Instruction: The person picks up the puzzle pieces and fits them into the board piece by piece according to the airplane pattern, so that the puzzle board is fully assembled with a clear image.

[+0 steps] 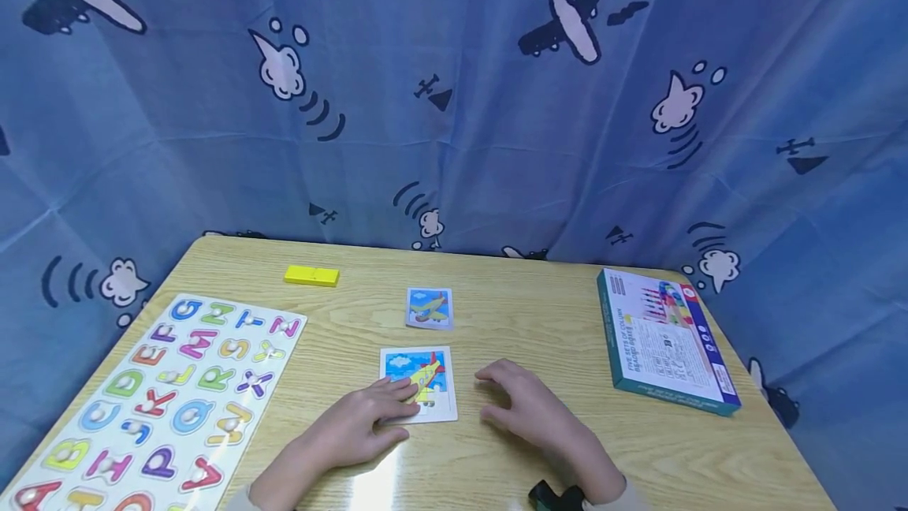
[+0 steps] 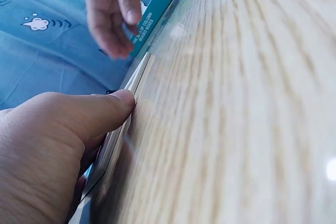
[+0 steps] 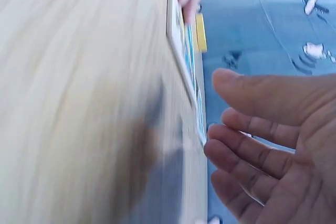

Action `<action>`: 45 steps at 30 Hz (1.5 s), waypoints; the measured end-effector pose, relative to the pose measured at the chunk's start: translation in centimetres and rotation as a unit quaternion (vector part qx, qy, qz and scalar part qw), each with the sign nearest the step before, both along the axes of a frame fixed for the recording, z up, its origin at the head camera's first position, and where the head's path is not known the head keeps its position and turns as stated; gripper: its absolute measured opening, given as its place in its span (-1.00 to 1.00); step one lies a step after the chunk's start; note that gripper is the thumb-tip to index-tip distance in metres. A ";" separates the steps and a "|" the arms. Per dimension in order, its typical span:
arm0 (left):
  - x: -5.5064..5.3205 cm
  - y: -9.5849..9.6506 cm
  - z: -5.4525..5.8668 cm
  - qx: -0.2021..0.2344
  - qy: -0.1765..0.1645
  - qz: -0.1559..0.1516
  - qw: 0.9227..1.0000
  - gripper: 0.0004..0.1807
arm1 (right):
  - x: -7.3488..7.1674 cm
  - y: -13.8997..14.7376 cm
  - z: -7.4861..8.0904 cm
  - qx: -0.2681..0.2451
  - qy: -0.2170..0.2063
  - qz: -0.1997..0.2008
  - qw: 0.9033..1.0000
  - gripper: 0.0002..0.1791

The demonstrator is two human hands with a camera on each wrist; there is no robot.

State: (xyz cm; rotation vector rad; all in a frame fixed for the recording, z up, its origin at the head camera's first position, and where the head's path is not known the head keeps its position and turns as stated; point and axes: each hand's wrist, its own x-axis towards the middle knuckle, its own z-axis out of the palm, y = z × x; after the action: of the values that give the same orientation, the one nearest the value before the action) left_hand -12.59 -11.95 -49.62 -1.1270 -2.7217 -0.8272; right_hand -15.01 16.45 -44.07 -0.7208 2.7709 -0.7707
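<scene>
My left hand [image 1: 362,423] rests its fingers on a square airplane jigsaw puzzle [image 1: 441,408], covering its lower left part. A yellow plane with a red tail shows on the puzzle, along with white areas near its lower edge. The left thumb [image 2: 113,111] lies at the board's edge in the left wrist view. My right hand [image 1: 528,408] is held to the right of the puzzle, fingers loosely bent and nothing in them; the right wrist view shows the bare palm [image 3: 283,182]. Beyond the puzzle lies a smaller picture card [image 1: 429,308] with a similar yellow plane.
A white alphabet peg board [image 1: 266,322] with colourful letters covers the table's left side. Toward the back left lies a yellow block [image 1: 312,276]. A flat boxed set [image 1: 667,345] sits at the right. Behind the table [image 1: 525,298] hangs a blue airplane-print curtain [image 1: 482,164].
</scene>
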 end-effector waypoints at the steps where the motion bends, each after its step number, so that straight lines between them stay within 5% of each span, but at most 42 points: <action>1: 0.0 0.0 0.0 0.001 -0.002 0.000 1.000 -0.64 | 0.1 0.7 0.1 -0.003 -0.005 -0.010 1.000 -0.55; 18: 0.0 0.0 -0.1 0.004 -0.017 0.009 1.000 -0.64 | 1.2 9.0 -1.5 -0.052 -0.031 -0.071 0.996 -0.57; 35: 0.1 -0.1 0.1 0.003 -0.039 0.016 0.999 -0.64 | 1.0 10.0 -2.9 -0.097 -0.016 -0.044 0.994 -0.75; 45: 0.0 -0.1 0.1 0.004 -0.036 0.011 0.999 -0.64 | 1.1 9.4 -3.1 -0.091 -0.004 -0.091 0.992 -0.75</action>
State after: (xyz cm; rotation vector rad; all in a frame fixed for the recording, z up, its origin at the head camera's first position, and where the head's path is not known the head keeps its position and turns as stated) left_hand -12.56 -12.00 -49.52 -1.0850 -2.7794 -0.8926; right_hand -13.94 25.84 -47.19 -0.4975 2.8132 -1.0701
